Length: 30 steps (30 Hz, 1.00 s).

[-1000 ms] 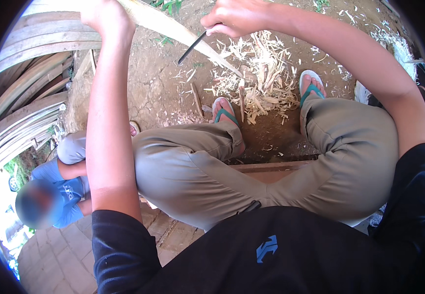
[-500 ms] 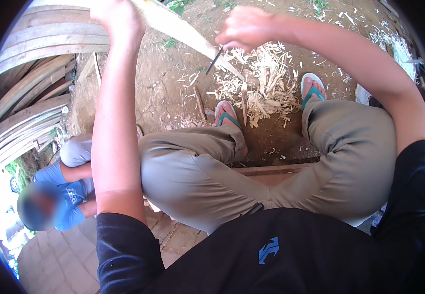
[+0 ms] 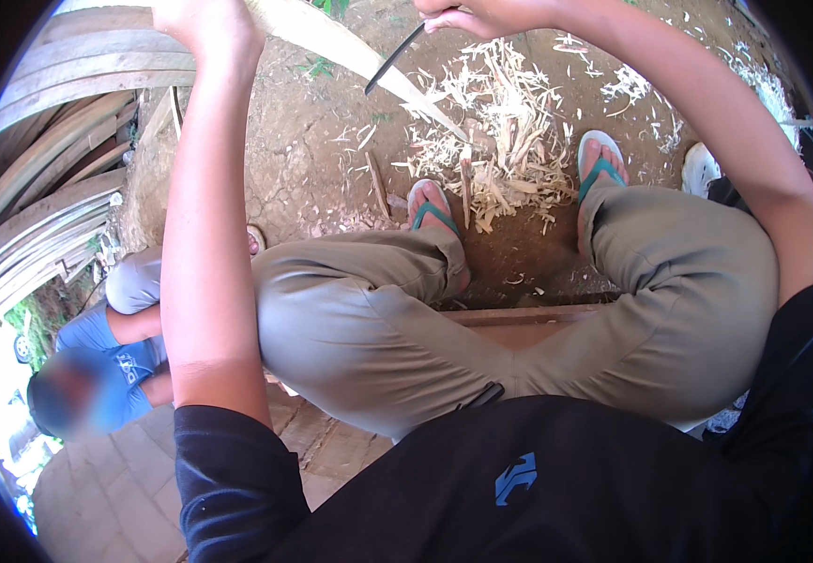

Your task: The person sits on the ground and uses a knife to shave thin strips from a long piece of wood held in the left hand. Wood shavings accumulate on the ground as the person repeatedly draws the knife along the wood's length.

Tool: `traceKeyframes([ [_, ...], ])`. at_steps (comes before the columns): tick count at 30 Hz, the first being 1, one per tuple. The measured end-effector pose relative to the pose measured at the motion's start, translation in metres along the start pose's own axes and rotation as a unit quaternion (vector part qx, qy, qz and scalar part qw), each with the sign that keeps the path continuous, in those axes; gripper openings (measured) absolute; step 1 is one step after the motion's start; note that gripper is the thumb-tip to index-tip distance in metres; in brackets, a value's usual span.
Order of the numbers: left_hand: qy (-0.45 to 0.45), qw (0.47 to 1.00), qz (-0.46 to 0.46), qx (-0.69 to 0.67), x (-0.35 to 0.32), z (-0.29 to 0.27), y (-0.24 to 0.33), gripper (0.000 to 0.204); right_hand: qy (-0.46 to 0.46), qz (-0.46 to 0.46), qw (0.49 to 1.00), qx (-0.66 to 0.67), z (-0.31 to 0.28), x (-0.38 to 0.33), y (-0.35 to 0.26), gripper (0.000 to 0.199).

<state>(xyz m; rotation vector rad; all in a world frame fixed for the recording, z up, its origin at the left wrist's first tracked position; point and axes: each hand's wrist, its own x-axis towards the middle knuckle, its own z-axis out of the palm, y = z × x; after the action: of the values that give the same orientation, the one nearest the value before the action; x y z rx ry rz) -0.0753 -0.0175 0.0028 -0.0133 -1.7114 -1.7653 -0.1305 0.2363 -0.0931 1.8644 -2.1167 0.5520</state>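
Observation:
A long, pale piece of wood [image 3: 355,56] slants from the top edge down to the shavings, tapering to a point. At its upper end, my left hand [image 3: 214,30] is closed against it, the fingers cut off by the picture's top edge. My right hand [image 3: 481,13] grips a knife at the top, its handle hidden in the fist. The dark, narrow knife blade [image 3: 394,60] points down and left across the wood's lower half. Below lies a heap of wood shavings [image 3: 509,141] on the dirt, between my sandalled feet.
Stacked curved planks [image 3: 59,178] stand on the left. A seated person in a blue shirt [image 3: 129,371] is close to my left elbow. Thin sticks [image 3: 377,183] lie near my left foot, and a wooden board [image 3: 528,317] runs beneath my legs.
My right hand and the knife have moved up and away from me, toward the top edge. My left hand has shifted slightly up and left; the wood has barely moved.

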Motion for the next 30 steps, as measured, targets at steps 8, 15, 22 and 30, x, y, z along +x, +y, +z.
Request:
traceKeyframes([
  [8,-0.011,1.000,-0.003,0.002,-0.002,0.015,0.002,0.025,-0.158,-0.064,0.985,-0.001,0.054,-0.009,-0.021,0.024],
  [15,-0.049,0.996,0.066,0.033,-0.007,0.017,-0.002,0.023,0.003,-0.043,0.999,0.025,-0.001,-0.009,-0.018,0.024],
  [22,-0.036,0.996,0.072,0.036,-0.007,0.021,0.005,0.021,-0.001,-0.009,0.999,-0.034,-0.015,-0.001,-0.006,0.022],
  [30,-0.010,0.999,0.025,0.028,-0.002,0.017,-0.001,0.025,0.024,-0.023,0.999,-0.011,0.010,-0.011,-0.002,0.024],
])
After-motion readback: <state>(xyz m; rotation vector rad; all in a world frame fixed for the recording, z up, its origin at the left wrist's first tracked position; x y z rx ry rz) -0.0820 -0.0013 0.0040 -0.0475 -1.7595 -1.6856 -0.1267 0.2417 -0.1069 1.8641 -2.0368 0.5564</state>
